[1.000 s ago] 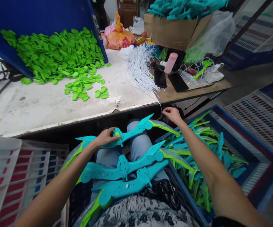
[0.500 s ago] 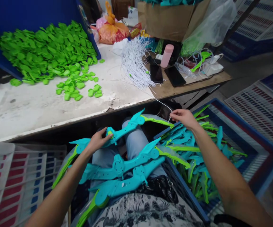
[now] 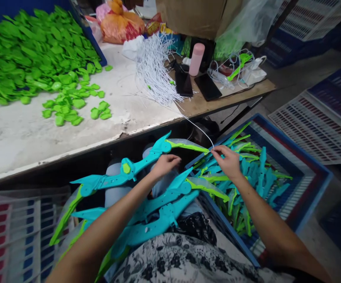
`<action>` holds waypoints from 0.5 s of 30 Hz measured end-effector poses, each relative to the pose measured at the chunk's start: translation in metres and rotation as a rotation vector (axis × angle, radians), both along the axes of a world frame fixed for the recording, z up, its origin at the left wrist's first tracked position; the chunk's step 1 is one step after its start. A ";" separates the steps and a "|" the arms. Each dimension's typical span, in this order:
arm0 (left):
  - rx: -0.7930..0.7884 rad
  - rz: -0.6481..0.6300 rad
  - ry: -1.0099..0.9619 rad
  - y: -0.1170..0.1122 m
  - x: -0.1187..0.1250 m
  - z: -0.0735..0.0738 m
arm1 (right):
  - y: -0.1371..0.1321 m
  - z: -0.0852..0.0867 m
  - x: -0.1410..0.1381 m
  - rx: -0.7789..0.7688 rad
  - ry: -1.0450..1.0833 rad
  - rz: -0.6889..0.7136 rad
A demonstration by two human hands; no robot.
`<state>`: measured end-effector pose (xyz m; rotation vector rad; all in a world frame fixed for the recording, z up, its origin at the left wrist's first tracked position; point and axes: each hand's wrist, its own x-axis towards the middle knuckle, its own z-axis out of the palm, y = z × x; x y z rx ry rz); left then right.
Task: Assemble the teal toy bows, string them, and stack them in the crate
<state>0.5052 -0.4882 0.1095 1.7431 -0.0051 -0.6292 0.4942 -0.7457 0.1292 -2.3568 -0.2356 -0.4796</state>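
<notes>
My right hand (image 3: 227, 160) pinches a thin white cord (image 3: 200, 129) at the yellow-green tip of the farthest toy bow (image 3: 111, 180). This bow is turquoise with yellow-green limbs and a green piece (image 3: 126, 168) at its middle; it lies across my knees. My left hand (image 3: 166, 164) is above the bow's right half, fingers loosely stretched rightward, with nothing visible in them. Whether it touches the bow is unclear. Nearer to me, more turquoise bows (image 3: 154, 228) lie on my lap, partly hidden by my left forearm.
A blue crate (image 3: 314, 179) of bow parts stands at my right. On the table (image 3: 105, 137) are a heap of green pieces (image 3: 31, 51), a bundle of white cords (image 3: 155, 67), two phones (image 3: 208, 87) and a pink bottle (image 3: 196, 59). White crates (image 3: 17, 232) stand at left.
My left hand has left the green piece at the bow's middle and moved right along the bow. My right hand has brought the cord against the bow's tip. The view has shifted right.
</notes>
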 end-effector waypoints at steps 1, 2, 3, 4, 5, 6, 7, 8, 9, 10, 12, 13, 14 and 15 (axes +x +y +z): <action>-0.051 0.024 0.055 -0.008 0.003 -0.005 | 0.000 -0.001 0.000 -0.015 -0.008 0.009; -0.098 0.045 0.106 -0.016 0.006 -0.008 | 0.000 -0.002 0.000 -0.028 -0.014 0.018; -0.141 0.057 0.155 -0.023 0.009 -0.011 | 0.000 -0.003 -0.001 -0.039 -0.023 0.026; -0.184 0.062 0.206 -0.030 0.011 -0.013 | 0.000 -0.004 -0.001 -0.050 -0.035 0.038; -0.230 0.059 0.263 -0.037 0.014 -0.014 | 0.000 -0.005 -0.001 -0.064 -0.047 0.055; -0.281 0.046 0.326 -0.043 0.016 -0.015 | 0.000 -0.007 -0.001 -0.080 -0.055 0.077; -0.337 0.025 0.392 -0.050 0.019 -0.017 | 0.000 -0.008 -0.001 -0.095 -0.058 0.103; -0.398 -0.005 0.456 -0.057 0.022 -0.018 | 0.000 -0.009 -0.002 -0.109 -0.055 0.127; -0.458 -0.041 0.514 -0.064 0.025 -0.019 | 0.000 -0.009 -0.002 -0.120 -0.046 0.147; -0.511 -0.079 0.561 -0.071 0.028 -0.021 | -0.001 -0.010 -0.003 -0.126 -0.037 0.156; -0.585 -0.144 0.613 -0.082 0.032 -0.023 | -0.001 -0.011 -0.006 -0.121 -0.022 0.154; -0.605 -0.163 0.624 -0.087 0.034 -0.025 | -0.001 -0.012 -0.007 -0.115 -0.018 0.149; -0.619 -0.175 0.630 -0.090 0.035 -0.026 | -0.001 -0.012 -0.008 -0.109 -0.015 0.144; -0.632 -0.181 0.635 -0.092 0.036 -0.027 | -0.001 -0.013 -0.008 -0.103 -0.015 0.136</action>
